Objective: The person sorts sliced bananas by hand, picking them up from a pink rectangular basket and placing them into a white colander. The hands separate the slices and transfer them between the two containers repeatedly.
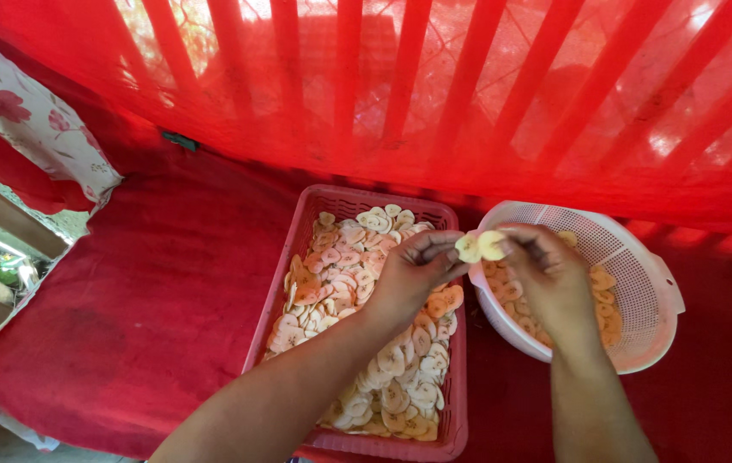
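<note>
Both hands meet above the gap between a red tray [297, 257] and a white colander [640, 283]. The left hand [413, 274] and the right hand [546, 274] each pinch with thumb and fingertips on a small stuck-together clump of pale slices [480, 246], held in the air just over the colander's near rim. The left grips the clump's left side, the right its right side; fingers of both are closed on it.

The tray is rectangular, with slotted walls, and is filled with thin, flat, cream-to-pinkish slices spread in a layer. The colander, round and perforated with a lug handle on its right, holds more of the same slices at its bottom. Both stand side by side, touching or nearly so, on a red cloth [143, 309]. Red netting [469, 94] hangs behind. A floral cloth [31, 120] lies at the upper left.
</note>
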